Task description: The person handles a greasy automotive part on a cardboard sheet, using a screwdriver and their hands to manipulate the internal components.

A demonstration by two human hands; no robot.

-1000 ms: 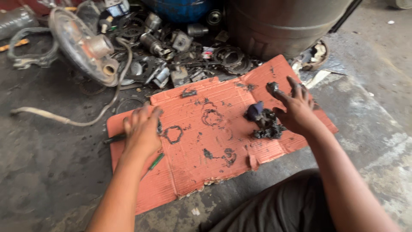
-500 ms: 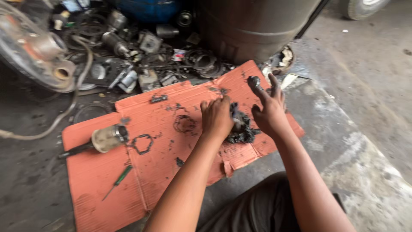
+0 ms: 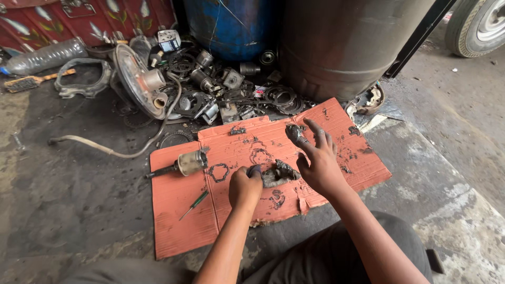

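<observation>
Greasy metal part point(image 3: 278, 173) lies near the middle of the orange cardboard sheet point(image 3: 184, 221), and we see it pinned between both hands. Our left hand point(image 3: 245, 185) is curled into a fist, its fingers closed on the part's left end. Our right hand point(image 3: 317, 163) rests on the right end with fingers spread and blackened; whether it actually grips, we cannot tell. Much of the part is hidden beneath the hands, so its shape stays unclear. Left of them lie a cylindrical shaft piece point(image 3: 185, 163) and a green screwdriver point(image 3: 194, 204). Beyond the cardboard, scrap parts point(image 3: 210, 89) crowd against a blue drum point(image 3: 231, 26).
</observation>
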